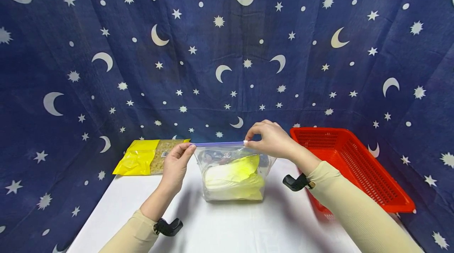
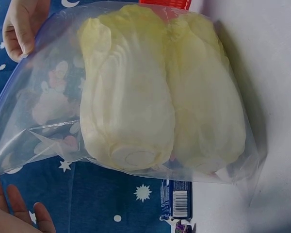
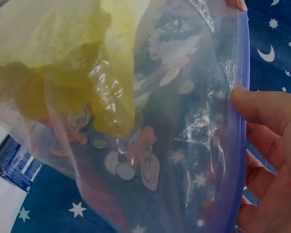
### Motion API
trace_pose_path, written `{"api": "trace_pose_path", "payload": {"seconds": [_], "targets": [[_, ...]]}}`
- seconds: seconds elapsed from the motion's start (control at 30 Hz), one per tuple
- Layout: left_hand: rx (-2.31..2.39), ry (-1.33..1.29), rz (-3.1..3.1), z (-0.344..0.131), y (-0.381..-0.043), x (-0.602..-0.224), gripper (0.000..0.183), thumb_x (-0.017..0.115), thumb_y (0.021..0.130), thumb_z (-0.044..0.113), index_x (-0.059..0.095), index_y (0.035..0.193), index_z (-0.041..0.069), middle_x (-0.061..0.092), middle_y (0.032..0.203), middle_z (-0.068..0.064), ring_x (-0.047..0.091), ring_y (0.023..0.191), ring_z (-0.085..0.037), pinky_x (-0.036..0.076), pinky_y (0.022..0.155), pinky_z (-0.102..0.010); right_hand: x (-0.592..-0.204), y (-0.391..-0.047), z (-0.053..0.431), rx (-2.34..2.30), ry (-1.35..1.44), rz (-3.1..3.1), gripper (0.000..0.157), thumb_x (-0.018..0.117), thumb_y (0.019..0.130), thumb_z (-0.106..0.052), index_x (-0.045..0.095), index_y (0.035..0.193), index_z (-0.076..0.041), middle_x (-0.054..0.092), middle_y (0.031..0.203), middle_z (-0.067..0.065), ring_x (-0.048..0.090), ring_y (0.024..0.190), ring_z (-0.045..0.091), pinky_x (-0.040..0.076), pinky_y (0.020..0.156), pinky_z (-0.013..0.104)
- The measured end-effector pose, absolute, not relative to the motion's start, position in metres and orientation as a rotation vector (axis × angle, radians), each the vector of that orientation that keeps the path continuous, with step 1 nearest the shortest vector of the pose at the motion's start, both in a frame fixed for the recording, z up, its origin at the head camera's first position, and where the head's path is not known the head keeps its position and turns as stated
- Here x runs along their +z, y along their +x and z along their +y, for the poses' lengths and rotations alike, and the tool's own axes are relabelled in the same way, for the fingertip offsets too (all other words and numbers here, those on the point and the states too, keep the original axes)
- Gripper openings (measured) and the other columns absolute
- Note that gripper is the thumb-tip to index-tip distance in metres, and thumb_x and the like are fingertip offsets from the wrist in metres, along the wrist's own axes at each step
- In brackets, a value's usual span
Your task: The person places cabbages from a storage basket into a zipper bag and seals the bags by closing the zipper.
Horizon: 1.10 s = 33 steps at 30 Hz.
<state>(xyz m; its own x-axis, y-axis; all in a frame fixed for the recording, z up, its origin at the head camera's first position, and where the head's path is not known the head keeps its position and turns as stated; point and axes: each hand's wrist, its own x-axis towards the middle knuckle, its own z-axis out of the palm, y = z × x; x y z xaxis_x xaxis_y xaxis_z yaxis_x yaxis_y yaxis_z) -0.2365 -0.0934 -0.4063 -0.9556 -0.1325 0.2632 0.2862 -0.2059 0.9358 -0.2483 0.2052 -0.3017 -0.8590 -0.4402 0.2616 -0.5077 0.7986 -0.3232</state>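
A clear zip bag [image 1: 230, 166] with a purple zip strip [image 1: 220, 143] stands on the white table. Two napa cabbages [image 2: 128, 97] lie side by side inside it. At the bag's upper left corner, my left hand [image 1: 177, 164] pinches the end of the strip. My right hand [image 1: 271, 138] pinches the strip toward its right end, at a small white slider [image 1: 245, 142]. The strip runs straight between both hands. Up close in the right wrist view, the right thumb [image 3: 262, 107] presses the strip, with the other fingers behind it. Cartoon figures are printed on the bag.
A yellow packet [image 1: 142, 158] with a see-through window lies at the table's back left. On the right stands a red plastic basket [image 1: 354, 166]. Beyond the bag, a dark blue box [image 2: 181, 199] with a barcode shows. A blue star-and-moon cloth [image 1: 213, 48] hangs behind the table.
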Motion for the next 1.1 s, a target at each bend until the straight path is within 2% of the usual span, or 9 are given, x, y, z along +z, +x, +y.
{"api": "trace_pose_path", "payload": {"seconds": [0.27, 0.63, 1.1], "targets": [[-2.245, -0.174, -1.776, -0.093, -0.236, -0.406, 0.005, 0.071, 0.096, 0.007, 0.070, 0.100, 0.009, 0.067, 0.095, 0.005, 0.059, 0.098, -0.014, 0.047, 0.096, -0.027, -0.302, -0.248, 0.210, 0.594, 0.744, -2.796, 0.006, 0.081, 0.087, -0.032, 0.077, 0.088, -0.027, 0.069, 0.097, -0.015, 0.057, 0.113, 0.024, 0.037, 0.105, 0.051], [-2.260, -0.183, -1.760, -0.093, -0.238, -0.407, 0.005, 0.072, 0.096, 0.007, 0.070, 0.100, 0.009, 0.067, 0.094, 0.005, 0.059, 0.098, -0.014, 0.047, 0.096, -0.027, -0.301, -0.246, 0.214, 0.614, 0.727, -2.822, 0.007, 0.080, 0.088, -0.030, 0.078, 0.092, -0.024, 0.070, 0.100, -0.012, 0.055, 0.116, 0.026, 0.035, 0.106, 0.054], [-2.245, -0.195, -1.756, -0.094, -0.238, -0.408, 0.005, 0.073, 0.096, 0.010, 0.071, 0.100, 0.010, 0.066, 0.096, 0.001, 0.059, 0.097, -0.014, 0.047, 0.096, -0.027, -0.302, -0.246, 0.222, 0.645, 0.690, -2.843, 0.007, 0.080, 0.089, -0.030, 0.078, 0.091, -0.023, 0.070, 0.099, -0.011, 0.054, 0.115, 0.025, 0.035, 0.106, 0.052]]}}
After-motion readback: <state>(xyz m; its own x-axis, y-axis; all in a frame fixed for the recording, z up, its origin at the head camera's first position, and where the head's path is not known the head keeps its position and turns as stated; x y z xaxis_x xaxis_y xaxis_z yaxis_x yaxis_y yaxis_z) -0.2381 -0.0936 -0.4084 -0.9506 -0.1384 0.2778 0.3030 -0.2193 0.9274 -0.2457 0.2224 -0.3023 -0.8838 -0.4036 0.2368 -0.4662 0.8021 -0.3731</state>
